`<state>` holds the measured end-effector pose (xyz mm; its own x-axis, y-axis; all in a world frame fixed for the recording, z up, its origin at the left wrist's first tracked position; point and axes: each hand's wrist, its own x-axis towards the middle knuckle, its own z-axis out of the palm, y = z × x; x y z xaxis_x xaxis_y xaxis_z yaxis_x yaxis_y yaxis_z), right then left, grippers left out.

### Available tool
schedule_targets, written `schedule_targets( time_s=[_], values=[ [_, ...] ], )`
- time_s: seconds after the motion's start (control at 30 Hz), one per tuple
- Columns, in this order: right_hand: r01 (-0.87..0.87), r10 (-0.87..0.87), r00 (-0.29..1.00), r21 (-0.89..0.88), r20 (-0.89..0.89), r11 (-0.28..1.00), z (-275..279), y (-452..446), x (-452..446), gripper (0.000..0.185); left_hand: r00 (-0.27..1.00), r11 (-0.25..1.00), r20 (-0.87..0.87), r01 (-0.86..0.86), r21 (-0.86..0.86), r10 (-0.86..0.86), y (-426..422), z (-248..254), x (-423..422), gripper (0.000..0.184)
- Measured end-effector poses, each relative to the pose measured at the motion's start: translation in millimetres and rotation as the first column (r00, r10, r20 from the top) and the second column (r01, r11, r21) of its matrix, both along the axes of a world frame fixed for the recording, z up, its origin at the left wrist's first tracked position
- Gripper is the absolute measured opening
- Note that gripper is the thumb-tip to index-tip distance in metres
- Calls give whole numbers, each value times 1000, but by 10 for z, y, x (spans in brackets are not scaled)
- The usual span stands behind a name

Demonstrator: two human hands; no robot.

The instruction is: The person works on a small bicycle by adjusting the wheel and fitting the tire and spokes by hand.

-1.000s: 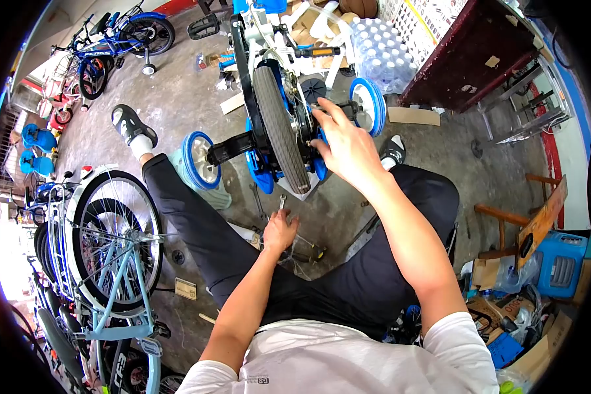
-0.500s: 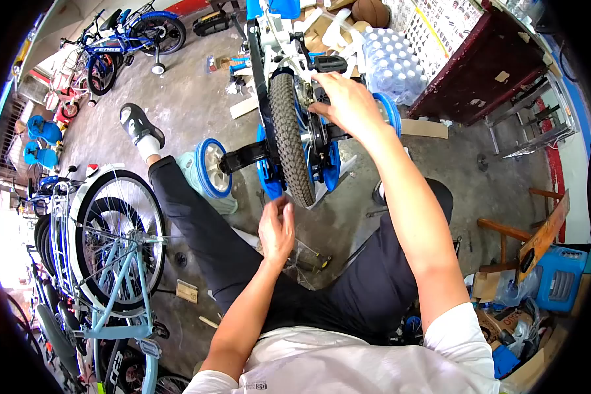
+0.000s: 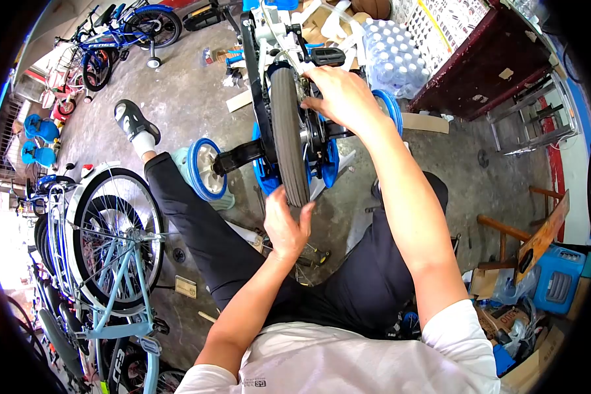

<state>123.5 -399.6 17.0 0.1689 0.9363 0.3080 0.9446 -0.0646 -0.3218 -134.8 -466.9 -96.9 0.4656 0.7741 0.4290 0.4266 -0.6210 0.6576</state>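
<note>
A small bike stands between my legs, its black rear tyre [image 3: 287,131] facing me. A blue-rimmed training wheel [image 3: 207,169] juts out on the left, and another blue-rimmed wheel [image 3: 389,108] shows partly behind my right forearm. My left hand [image 3: 287,223] is at the bottom of the tyre, thumb and fingers spread apart around its lower end; contact is hard to make out. My right hand [image 3: 338,94] reaches to the right side of the wheel, just below a black pedal [image 3: 327,56]. Its fingertips are at the chain area, and what they hold, if anything, is hidden.
A light-blue bicycle [image 3: 117,262] stands at the left. Wrapped bottles [image 3: 394,59] and a dark red cabinet [image 3: 482,62] are at the upper right. A wooden stool [image 3: 544,226] and a blue case [image 3: 558,279] stand at the right.
My left hand has risen from the floor tools to the tyre's lower end. My right hand has moved up toward the pedal. The pedal has shifted, and the tyre tread looks blurred now.
</note>
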Motion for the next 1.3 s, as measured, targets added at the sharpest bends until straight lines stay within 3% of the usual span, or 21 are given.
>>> schedule_targets(
  time_s=[0.03, 0.07, 0.1, 0.13, 0.2, 0.3, 0.47, 0.53, 0.57, 0.67, 0.97, 1.03, 1.1, 1.13, 1.2, 1.27, 1.3],
  values=[
    [0, 0, 1000, 9, 3, 1000, 14, 13, 3, 52, 991, 997, -136, -21, -67, 12, -39, -249, -63, 50],
    [2, -2, 1000, -6, 5, 1000, 13, 15, 9, 51, 900, 994, -434, -3, -109, -45, -10, -547, -177, 55],
    [5, -5, 1000, -28, 4, 1000, 2, 13, 15, 51, 870, 990, -490, -14, -137, -55, -87, -995, -350, 60],
    [6, -6, 1000, -34, 3, 999, -14, 11, 20, 51, 806, 859, -568, -165, -485, -165, -137, -997, -414, 62],
    [-31, 27, 999, 103, 39, 994, -60, -4, 8, 42, 732, 817, -597, -97, -568, -328, -185, -972, -560, 57],
    [-45, 38, 998, 122, 52, 992, -68, 20, 20, 43, 712, 754, -539, -20, -657, -450, -130, -1089, -612, 51],
    [-15, 10, 999, 116, 42, 993, -52, 35, 12, 41, 712, 754, -542, -27, -656, -446, -100, -1088, -553, 48],
    [-78, 68, 996, 184, 57, 980, -27, 39, 28, 39, 706, 731, -537, -40, -681, -462, -106, -1121, -555, 48],
    [-30, 28, 999, 54, 41, 998, -19, 34, 38, 46, 697, 730, -541, -38, -683, -470, -111, -1143, -566, 48],
    [-9, 8, 999, 30, 47, 1000, 5, 41, 32, 45, 676, 722, -548, -33, -691, -493, -128, -1187, -610, 47],
    [-24, 19, 998, 83, 58, 996, -4, 59, 41, 42, 699, 760, -567, -53, -648, -435, -100, -1066, -537, 42],
    [-26, 23, 999, 75, 42, 997, -14, 65, 44, 42, 861, 804, -476, -153, -574, -176, -36, -890, -477, 37],
    [-57, 39, 995, 195, 96, 979, -32, 69, 47, 36, 953, 839, -295, -216, -499, 70, 86, -603, -360, 28],
    [-56, 38, 995, 193, 94, 980, -25, 66, 46, 36, 979, 790, -141, -200, -579, 144, 129, -270, -276, 24],
    [-21, 14, 997, 92, 74, 996, 1, 54, 34, 43, 979, 880, 94, -117, -460, 180, 170, 189, -174, 26],
    [-28, 20, 997, 106, 75, 994, -24, 54, 40, 44, 983, 965, 173, -9, -262, 56, 231, 566, -71, 37],
    [-35, 25, 997, 125, 78, 992, -24, 58, 38, 45, 991, 981, 134, 9, -194, 18, 261, 661, -27, 43]
  ],
)
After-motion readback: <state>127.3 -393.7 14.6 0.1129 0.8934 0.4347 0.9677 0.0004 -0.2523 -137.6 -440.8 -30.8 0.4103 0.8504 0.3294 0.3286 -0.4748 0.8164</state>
